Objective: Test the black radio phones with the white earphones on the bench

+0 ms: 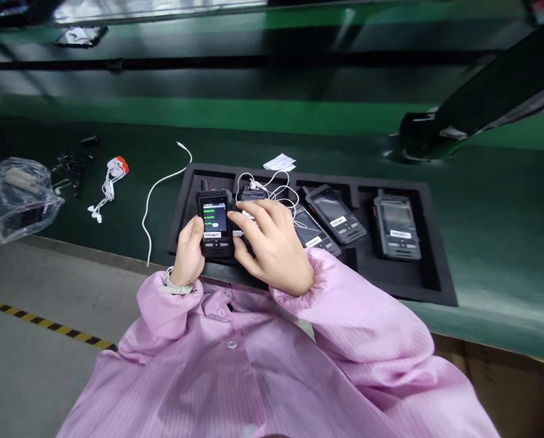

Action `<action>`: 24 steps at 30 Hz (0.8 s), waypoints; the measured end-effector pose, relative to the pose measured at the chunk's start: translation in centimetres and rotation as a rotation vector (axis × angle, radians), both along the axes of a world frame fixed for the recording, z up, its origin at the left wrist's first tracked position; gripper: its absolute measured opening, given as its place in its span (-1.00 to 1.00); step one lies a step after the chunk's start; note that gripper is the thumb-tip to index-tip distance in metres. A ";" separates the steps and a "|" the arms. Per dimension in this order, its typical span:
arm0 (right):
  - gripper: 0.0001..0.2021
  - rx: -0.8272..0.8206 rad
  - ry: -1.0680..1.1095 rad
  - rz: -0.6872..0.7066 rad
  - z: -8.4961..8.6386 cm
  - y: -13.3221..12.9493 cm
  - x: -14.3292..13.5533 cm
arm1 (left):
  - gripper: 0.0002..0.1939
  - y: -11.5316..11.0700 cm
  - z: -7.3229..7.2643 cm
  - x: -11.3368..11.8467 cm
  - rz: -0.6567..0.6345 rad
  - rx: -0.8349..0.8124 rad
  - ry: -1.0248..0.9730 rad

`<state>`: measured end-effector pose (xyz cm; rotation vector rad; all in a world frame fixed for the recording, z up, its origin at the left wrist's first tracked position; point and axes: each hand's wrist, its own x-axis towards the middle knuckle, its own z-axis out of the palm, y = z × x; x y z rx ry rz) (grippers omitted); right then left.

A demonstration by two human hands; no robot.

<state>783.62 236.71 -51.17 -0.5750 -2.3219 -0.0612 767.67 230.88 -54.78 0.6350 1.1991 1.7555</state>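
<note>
My left hand (190, 250) is closed around a black handheld radio (216, 240) with a stub antenna, held upright at the left end of a black foam tray (436, 267). Its screen is lit with green text, and a white label sits below. My right hand (272, 243) has its fingers apart, the index fingertip at the radio's right edge. A small white plug (237, 233) shows between thumb and index finger at the radio's side; I cannot tell whether they touch it. White earphones (281, 188) lie tangled on the tray beyond my right hand, over another radio (252, 192) partly hidden by it.
More radios lie in the tray, one tilted (338, 213), one at the right end (397, 225). On the green bench (495, 243) are a white cable (162, 179), bundled earphones (109, 188), a plastic bag (23, 198) and a folded paper (279, 162). A dark post (417, 137) rises back right.
</note>
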 end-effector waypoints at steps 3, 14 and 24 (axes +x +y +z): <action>-0.60 -0.033 0.020 0.019 -0.3 -0.1 -0.3 | -0.46 0.0 0.0 0.0 -0.004 0.008 0.001; -0.83 -0.183 -0.233 0.032 0.7 -0.1 0.3 | -0.48 0.0 0.3 -0.4 -0.013 -0.042 -0.112; -0.74 0.034 -0.252 0.143 -0.1 1.9 0.3 | -0.49 0.0 0.5 -0.8 -0.062 -0.089 -0.172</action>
